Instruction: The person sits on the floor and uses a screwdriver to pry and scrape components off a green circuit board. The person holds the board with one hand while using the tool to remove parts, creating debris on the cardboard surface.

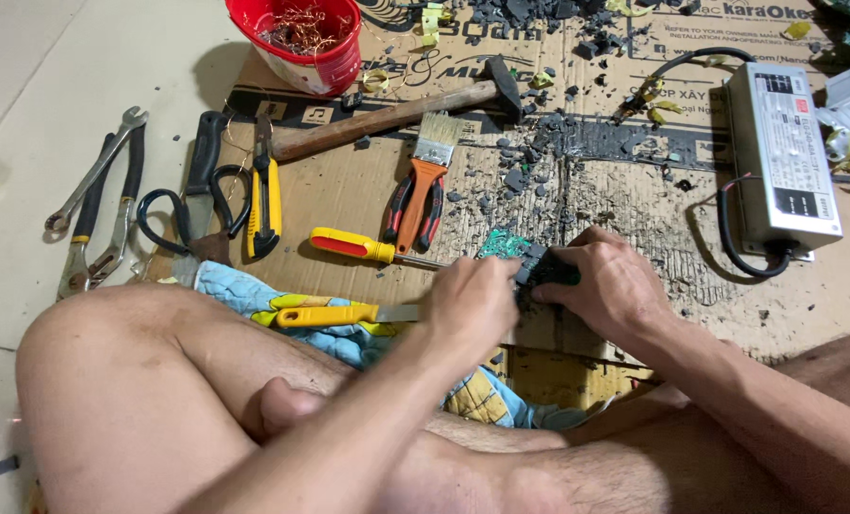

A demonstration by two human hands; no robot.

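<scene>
- My left hand (pixel 468 305) is closed, though I cannot tell on what, just left of a small green circuit board with a dark block (pixel 539 269) at frame centre.
- My right hand (pixel 607 278) clamps the block from the right.
- The block's long axis runs left-right between both hands, equally near.
- Both rest on debris-strewn brown cardboard (pixel 625 205); a wooden-handled hammer (pixel 396 114) lies above.

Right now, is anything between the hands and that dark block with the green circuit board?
Nothing visible. The left hand and right hand are both already on the dark block, gripping it from either side over the cardboard sheet. The green circuit board sticks out behind it, and dark debris lies beyond.
</scene>
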